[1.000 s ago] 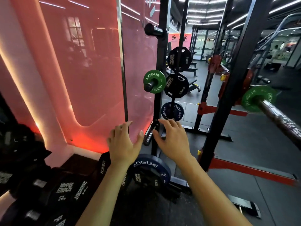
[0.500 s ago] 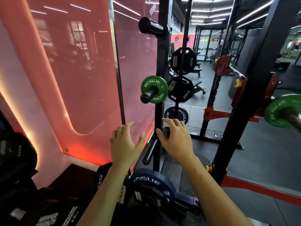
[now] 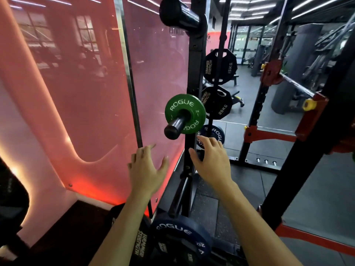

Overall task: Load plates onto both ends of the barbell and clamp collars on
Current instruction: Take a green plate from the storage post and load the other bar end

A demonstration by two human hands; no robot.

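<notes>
A small green Rogue plate (image 3: 189, 109) hangs on a black storage peg (image 3: 173, 128) of the rack upright (image 3: 194, 77). My left hand (image 3: 147, 168) is raised just below and left of it, fingers spread, holding nothing. My right hand (image 3: 212, 160) is raised below and right of the plate, fingers apart and empty, in front of the upright. A blue Rogue plate (image 3: 178, 236) sits on a low peg near the floor. The barbell itself is out of view except a distant bar (image 3: 295, 85) on the far rack.
A red glass wall panel (image 3: 80, 89) stands close on the left. Black Hammer Strength plates (image 3: 221, 67) hang behind the upright. A black rack post (image 3: 307, 156) with red braces rises at the right. An empty peg (image 3: 178, 14) juts out overhead.
Both hands have risen toward the green plate as my view moved closer and up. The loaded green plate on the barbell at the right has slipped out of view.
</notes>
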